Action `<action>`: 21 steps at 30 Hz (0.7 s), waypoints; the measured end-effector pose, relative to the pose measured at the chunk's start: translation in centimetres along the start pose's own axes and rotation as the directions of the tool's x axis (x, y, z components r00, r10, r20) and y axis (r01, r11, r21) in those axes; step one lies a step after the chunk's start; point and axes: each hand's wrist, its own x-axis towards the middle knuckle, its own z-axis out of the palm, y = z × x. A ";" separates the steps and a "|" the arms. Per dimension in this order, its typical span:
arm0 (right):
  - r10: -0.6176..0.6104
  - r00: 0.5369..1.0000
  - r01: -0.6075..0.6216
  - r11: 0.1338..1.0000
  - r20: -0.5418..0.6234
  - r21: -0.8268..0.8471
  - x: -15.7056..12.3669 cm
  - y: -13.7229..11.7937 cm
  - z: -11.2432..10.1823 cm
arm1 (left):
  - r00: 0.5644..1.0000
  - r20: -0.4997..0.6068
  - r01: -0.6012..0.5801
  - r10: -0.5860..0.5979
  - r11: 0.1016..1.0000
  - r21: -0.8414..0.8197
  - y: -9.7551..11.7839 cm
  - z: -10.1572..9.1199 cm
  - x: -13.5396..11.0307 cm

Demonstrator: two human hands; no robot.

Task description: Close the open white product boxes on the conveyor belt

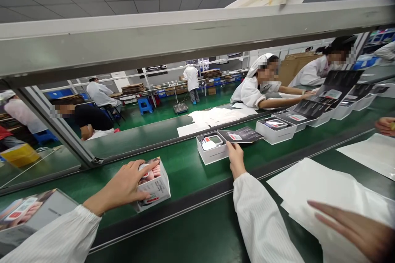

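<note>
My left hand grips a closed printed box, thumb on its near side and fingers across the top. The box rests on the green conveyor belt. My right hand pinches the near edge of the lid of an open white box. That lid is folded out to the right, dark inside with a red and white picture. Inside the open box lie a grey-framed device and a white piece, partly hidden. Another printed box stands at the lower left, partly behind my left sleeve.
Several open boxes line the belt to the right. Paper sheets lie at the near right, under a co-worker's blurred hand. More sheets lie across the belt, near a co-worker in white. A metal beam spans above.
</note>
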 end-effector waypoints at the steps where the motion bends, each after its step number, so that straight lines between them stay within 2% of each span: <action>1: 0.066 0.997 -0.068 0.997 0.030 0.049 -0.2 -0.5 0.4 | 1.000 -0.003 -0.006 0.006 1.000 -0.001 -0.4 0.2 -0.2; 3: 0.142 0.987 -0.149 0.984 0.073 0.102 -0.7 -1.6 0.9 | 0.999 -0.020 -0.027 0.027 1.000 0.000 -1.5 0.8 -0.5; 7: 0.003 0.988 -0.009 0.999 0.156 0.038 -2.3 -3.0 1.1 | 0.996 -0.051 -0.069 0.070 0.997 0.023 -3.8 1.5 -1.1; 9: -0.028 0.968 0.039 0.998 0.251 -0.041 -3.0 -3.2 1.1 | 0.993 -0.090 -0.078 0.081 0.996 0.034 -3.7 1.2 -1.5; 11: -0.003 0.942 0.046 0.992 0.336 -0.121 -3.5 -3.3 1.1 | 0.979 -0.190 -0.068 0.070 0.998 0.018 -2.2 0.5 -1.6; 13: 0.003 0.926 0.051 0.990 0.377 -0.134 -3.9 -3.4 1.2 | 0.952 -0.305 -0.054 0.035 0.997 -0.053 0.7 0.0 -0.9; 15: -0.016 0.916 0.052 0.995 0.402 -0.081 -4.1 -3.5 1.5 | 0.935 -0.353 -0.057 -0.010 0.982 -0.179 4.1 0.4 0.8; 18: -0.015 0.891 0.027 0.999 0.453 -0.020 -4.5 -3.7 2.1 | 0.953 -0.290 -0.047 -0.088 0.903 -0.428 8.1 2.9 5.4; 21: -0.021 0.874 0.027 1.000 0.485 -0.005 -5.0 -3.8 2.5 | 0.953 -0.237 -0.010 -0.190 0.760 -0.650 10.0 6.4 10.0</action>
